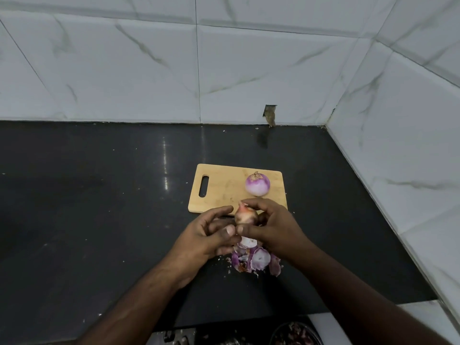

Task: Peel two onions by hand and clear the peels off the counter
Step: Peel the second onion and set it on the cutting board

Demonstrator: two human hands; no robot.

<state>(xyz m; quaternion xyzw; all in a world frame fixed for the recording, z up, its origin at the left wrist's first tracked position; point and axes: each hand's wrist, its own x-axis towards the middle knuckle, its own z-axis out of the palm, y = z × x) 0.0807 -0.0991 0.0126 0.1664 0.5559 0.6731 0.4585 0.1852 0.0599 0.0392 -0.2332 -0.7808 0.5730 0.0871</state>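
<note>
A pale purple-and-white round peeled onion (257,184) is seen on a light tan wooden cutting board (224,188). Purple and white loose onion peels (256,257) are scattered on the glossy black stone counter (99,195). White wall tiles (124,70) are veined with grey.

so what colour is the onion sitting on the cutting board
The peeled onion is pale white with purple shading round its sides, seen in the head view on the wooden cutting board.

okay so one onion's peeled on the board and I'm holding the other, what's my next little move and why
Probably pull the next strip of dry skin off the held onion: it still looks brown-skinned, both hands grip it, and the peels lie right below to catch it.
</note>
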